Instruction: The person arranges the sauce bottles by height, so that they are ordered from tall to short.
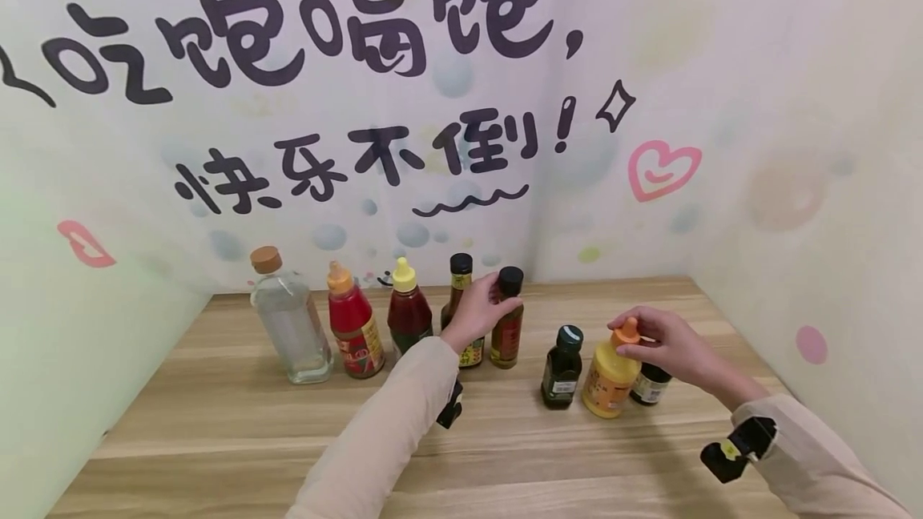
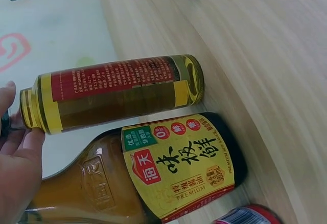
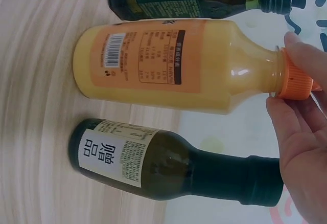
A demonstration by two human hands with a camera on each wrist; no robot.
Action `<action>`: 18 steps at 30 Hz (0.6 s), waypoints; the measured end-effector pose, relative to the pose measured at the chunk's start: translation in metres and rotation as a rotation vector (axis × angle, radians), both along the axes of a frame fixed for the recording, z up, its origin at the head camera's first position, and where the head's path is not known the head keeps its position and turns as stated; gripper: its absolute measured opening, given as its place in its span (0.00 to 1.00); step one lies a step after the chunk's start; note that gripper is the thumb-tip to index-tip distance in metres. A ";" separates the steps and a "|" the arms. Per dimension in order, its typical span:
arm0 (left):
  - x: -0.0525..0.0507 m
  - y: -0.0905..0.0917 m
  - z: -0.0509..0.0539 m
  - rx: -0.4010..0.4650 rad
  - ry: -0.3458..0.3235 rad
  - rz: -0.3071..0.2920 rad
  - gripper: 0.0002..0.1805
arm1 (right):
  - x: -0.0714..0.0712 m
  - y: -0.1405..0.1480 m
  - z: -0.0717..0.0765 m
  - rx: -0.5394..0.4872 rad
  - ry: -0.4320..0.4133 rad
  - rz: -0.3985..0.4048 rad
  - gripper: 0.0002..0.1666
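Observation:
My left hand [image 1: 477, 311] holds a slim oil bottle [image 1: 507, 336] by its black cap and neck. In the left wrist view this bottle's red label [image 2: 117, 78] and yellowish glass show clearly, upright on the wood. Just left of it stands a soy sauce bottle [image 2: 179, 168] with a yellow label, partly behind my hand in the head view. My right hand [image 1: 667, 347] pinches the orange cap [image 3: 296, 75] of a yellow squeeze bottle [image 1: 609, 379]. To its right, a small dark bottle [image 3: 163, 162] with a white label is partly hidden by that hand.
Left of the soy sauce are a clear bottle [image 1: 292, 327] with a brown cap, a red sauce bottle [image 1: 356, 331] and a dark red one [image 1: 409, 311] with a yellow tip. A dark green bottle [image 1: 562, 371] stands between my hands. Walls border the wooden table [image 1: 505, 463].

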State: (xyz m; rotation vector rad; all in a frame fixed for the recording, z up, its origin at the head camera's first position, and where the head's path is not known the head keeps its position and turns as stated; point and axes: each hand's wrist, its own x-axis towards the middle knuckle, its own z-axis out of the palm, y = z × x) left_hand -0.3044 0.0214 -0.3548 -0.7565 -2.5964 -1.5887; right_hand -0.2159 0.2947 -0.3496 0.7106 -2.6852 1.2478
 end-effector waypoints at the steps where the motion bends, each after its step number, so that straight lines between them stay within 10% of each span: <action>1: 0.000 -0.001 0.000 -0.002 0.001 0.003 0.20 | 0.000 -0.001 -0.001 0.000 0.000 -0.001 0.17; 18: 0.002 -0.001 0.000 0.022 0.001 -0.001 0.20 | 0.004 -0.002 -0.005 0.033 0.019 -0.014 0.20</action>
